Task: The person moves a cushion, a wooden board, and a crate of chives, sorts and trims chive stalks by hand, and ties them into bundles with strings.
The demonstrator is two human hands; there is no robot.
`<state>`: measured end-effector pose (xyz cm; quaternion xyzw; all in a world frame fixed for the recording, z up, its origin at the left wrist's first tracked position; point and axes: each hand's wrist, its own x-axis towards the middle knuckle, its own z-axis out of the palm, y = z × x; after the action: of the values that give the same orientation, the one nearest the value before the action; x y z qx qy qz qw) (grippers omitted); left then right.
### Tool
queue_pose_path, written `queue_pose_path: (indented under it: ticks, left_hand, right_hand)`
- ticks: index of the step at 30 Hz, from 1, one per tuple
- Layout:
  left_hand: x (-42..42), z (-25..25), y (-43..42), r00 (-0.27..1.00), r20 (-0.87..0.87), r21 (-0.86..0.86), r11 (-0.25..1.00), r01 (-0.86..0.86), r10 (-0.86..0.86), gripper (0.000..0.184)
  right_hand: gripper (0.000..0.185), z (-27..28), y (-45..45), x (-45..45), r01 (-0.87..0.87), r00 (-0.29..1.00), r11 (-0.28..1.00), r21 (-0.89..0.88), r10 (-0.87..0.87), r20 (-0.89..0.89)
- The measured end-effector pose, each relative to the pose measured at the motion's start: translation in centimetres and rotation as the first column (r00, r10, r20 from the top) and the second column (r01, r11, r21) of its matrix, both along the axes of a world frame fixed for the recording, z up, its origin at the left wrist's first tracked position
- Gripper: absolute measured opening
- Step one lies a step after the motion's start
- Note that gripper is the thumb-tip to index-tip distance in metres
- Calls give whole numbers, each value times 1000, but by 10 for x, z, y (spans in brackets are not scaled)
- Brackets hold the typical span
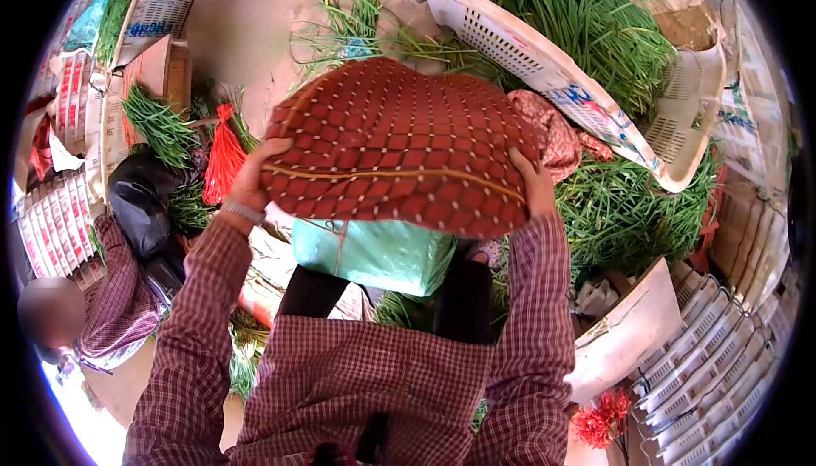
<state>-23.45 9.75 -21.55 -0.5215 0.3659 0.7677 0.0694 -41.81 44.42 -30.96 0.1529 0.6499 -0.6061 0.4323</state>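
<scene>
A dark red cushion (399,143) with a white-dotted diamond pattern and yellowish piping is held up in front of me. Its left edge is gripped by my left hand (257,175), with the thumb on top and a bracelet at the wrist. On the opposite edge, my right hand (534,181) is closed round the cushion; some fingers are hidden beneath it. Below the cushion, between my knees, sits a block wrapped in green plastic (374,255) and tied with string. The cushion covers its far part.
A white plastic crate (510,41) full of long green stalks stands at upper right. Loose greens (629,211) lie beneath it. Red ties (223,156) hang at left, near another person (127,296) in a checked sleeve. Stacked crates (710,372) and red flowers (602,421) are at lower right.
</scene>
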Motion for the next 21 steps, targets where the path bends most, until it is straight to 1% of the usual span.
queue_pose_path:
  ticks: [1, 2, 3, 4, 5, 6, 7, 8, 9, 10, 11, 12, 13, 14, 15, 16, 17, 18, 19, 21]
  left_hand:
    - [11, 12, -6, 998, -56, -33, 999, -10, 9, 39]
    - [47, 0, -16, 994, -99, -139, 990, 35, -49, 38]
    - [65, 14, -10, 995, -27, -206, 974, 92, -100, 38]
    - [84, 14, -1, 993, 52, -189, 975, 114, -106, 44]
    - [101, 16, 9, 983, 65, -239, 953, 184, -173, 53]
    - [132, 5, 13, 973, 55, -261, 937, 232, -225, 61]
    - [161, -11, 21, 974, 108, -274, 936, 221, -198, 62]
    - [192, -31, 24, 957, 213, -216, 946, 243, -198, 61]
    - [227, -59, 23, 906, 313, -201, 912, 357, -286, 60]
    - [240, -78, 23, 774, 484, -126, 843, 524, -409, 62]
    - [250, -96, 20, 592, 627, -25, 747, 665, -506, 64]
    - [276, -127, 20, 666, 509, -81, 740, 668, -545, 69]
    - [296, -156, 21, 726, 378, -136, 741, 658, -575, 74]
    - [304, -168, 25, 791, 327, -171, 791, 587, -516, 78]
    - [298, -155, 33, 789, 322, -159, 791, 590, -524, 78]
    - [281, -134, 41, 658, 512, -141, 701, 699, -553, 77]
    - [265, -122, 45, 499, 678, -105, 601, 792, -539, 76]
    - [295, -140, 42, 583, 631, -154, 653, 741, -512, 75]
    - [308, -141, 33, 579, 626, -155, 645, 749, -522, 75]
    - [314, -151, 19, 273, 737, -26, 377, 926, -619, 82]
  right_hand:
    - [67, 24, 0, 15, 83, 996, 996, 30, -84, 31]
    - [69, 44, 1, 34, 165, 984, 985, 57, -168, 54]
    - [70, 46, 2, 61, 119, 993, 983, 143, -114, -42]
    - [70, 22, 22, 99, 1, 981, 952, 305, 58, -183]
    - [72, 21, 27, 132, 50, 976, 986, 160, -15, -217]
    - [71, 16, 34, 165, 67, 974, 987, 144, -33, -226]
    - [71, 5, 42, 197, 84, 971, 987, 134, -51, -232]
    - [72, -16, 50, 231, 46, 985, 975, 216, -8, -174]
    - [73, -31, 56, 255, 6, 993, 955, 297, 29, -111]
    - [75, -30, 52, 257, -92, 995, 927, 363, 99, 0]
    - [76, -29, 46, 259, -191, 981, 891, 411, 157, 116]
    - [79, -39, 50, 268, -208, 978, 891, 404, 200, 62]
    - [79, -37, 48, 266, -202, 979, 888, 413, 195, 60]
    - [78, -26, 45, 265, -213, 976, 881, 422, 172, 133]
    - [77, -17, 43, 265, -221, 969, 875, 431, 146, 202]
    - [78, -18, 46, 274, -241, 966, 861, 448, 168, 198]
    - [81, -17, 49, 281, -254, 963, 862, 438, 181, 202]
    - [80, -15, 51, 285, -267, 954, 876, 402, 182, 237]
    - [80, -12, 54, 292, -277, 944, 888, 368, 181, 275]
    - [80, -48, 70, 361, -180, 982, 918, 353, 148, 116]
